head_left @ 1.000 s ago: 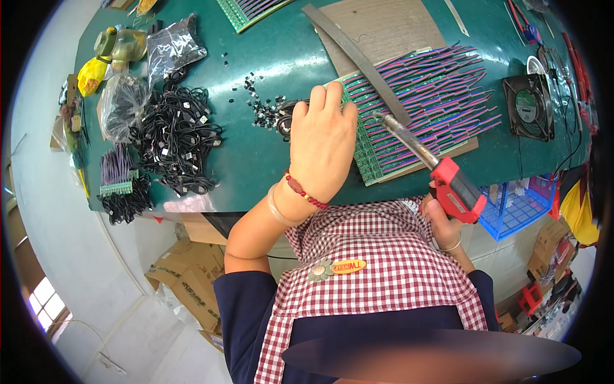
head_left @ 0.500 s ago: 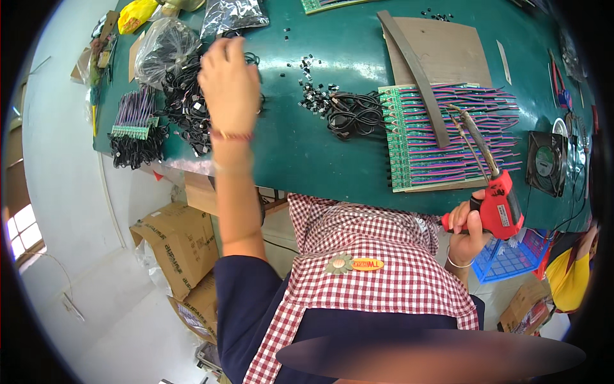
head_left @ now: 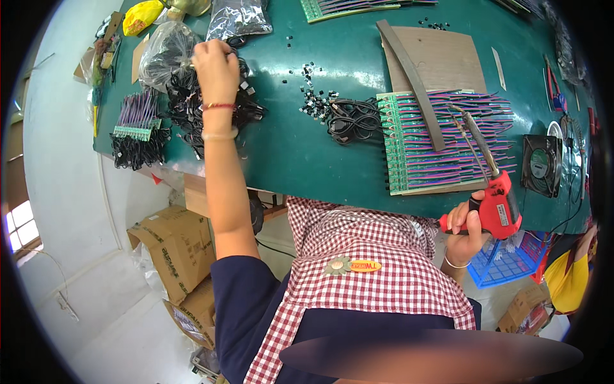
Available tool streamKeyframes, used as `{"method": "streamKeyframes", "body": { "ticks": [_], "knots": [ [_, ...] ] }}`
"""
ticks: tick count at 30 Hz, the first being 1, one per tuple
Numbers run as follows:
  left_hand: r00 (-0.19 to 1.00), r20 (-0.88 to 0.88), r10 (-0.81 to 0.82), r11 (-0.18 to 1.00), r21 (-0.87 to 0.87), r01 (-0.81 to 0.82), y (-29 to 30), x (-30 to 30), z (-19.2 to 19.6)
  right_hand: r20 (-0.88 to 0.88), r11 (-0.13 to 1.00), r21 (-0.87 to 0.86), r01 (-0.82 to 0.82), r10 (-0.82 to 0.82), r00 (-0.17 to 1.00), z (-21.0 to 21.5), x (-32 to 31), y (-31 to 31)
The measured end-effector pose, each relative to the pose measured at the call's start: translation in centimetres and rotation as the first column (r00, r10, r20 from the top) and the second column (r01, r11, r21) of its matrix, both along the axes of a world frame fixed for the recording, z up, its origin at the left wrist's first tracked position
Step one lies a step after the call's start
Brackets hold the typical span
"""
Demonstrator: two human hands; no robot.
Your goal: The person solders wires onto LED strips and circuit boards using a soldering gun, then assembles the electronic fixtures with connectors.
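Note:
My left hand [head_left: 217, 73] reaches over a heap of black cables [head_left: 192, 125] at the left of the table; its fingers are curled in at the tips, and what they pinch is hidden. Gripped in my right hand [head_left: 465, 227] is a red soldering gun [head_left: 500, 206], its metal tip pointing up and away. The tip is over a row of green circuit boards [head_left: 398, 144] with pink, blue and black wires fanned to the right. A flat grey metal bar [head_left: 419, 96] lies slantwise across the wires. Beside the boards sits a black coiled cable bundle [head_left: 352, 120].
Small black-and-silver connectors [head_left: 314, 102] lie scattered mid-table. Brown cardboard [head_left: 441, 57] sits behind the boards. A black fan [head_left: 542, 165] stands at the right, by pliers [head_left: 558, 96]. Finished-looking wired boards [head_left: 137, 128] lie far left, near a clear plastic bag [head_left: 167, 54]. A blue basket [head_left: 508, 262] is below the edge.
My left hand has moved slightly left, and its fingers have curled down at the far side of the cable heap. My right hand keeps the soldering gun nearly still.

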State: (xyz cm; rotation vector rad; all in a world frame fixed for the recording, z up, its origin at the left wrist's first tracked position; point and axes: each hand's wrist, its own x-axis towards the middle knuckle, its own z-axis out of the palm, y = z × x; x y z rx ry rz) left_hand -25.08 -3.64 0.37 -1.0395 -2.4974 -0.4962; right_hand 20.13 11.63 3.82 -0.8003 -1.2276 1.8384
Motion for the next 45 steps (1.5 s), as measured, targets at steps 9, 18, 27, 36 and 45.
{"method": "streamKeyframes", "body": {
  "ticks": [9,18,27,36,45],
  "knots": [
    [0.948,0.048,-0.316,0.935,-0.152,0.32,-1.1,14.5,5.8,0.014,1.0,0.016,-0.004,0.003,1.0,0.2,-0.4,0.6],
    [0.729,0.256,-0.635,0.746,-0.04,0.664,-2.2,19.7,1.9,0.007,1.0,0.015,-0.004,0.004,1.0,0.3,-0.6,0.5],
    [0.892,0.076,-0.447,0.868,0.278,0.411,-8.5,20.5,-1.5,-0.013,1.0,0.019,-0.002,0.002,1.0,0.3,0.1,0.4],
    [0.921,0.224,-0.32,0.937,-0.07,0.342,-10.1,17.5,-0.5,-0.015,0.999,0.032,-0.042,0.042,0.999,0.8,-0.9,0.4],
    [0.193,0.524,-0.83,0.37,0.775,-0.512,-4.8,21.9,4.0,-0.066,0.998,-0.041,-0.043,0.041,0.997,1.5,-1.9,-0.8]
  ]
}}
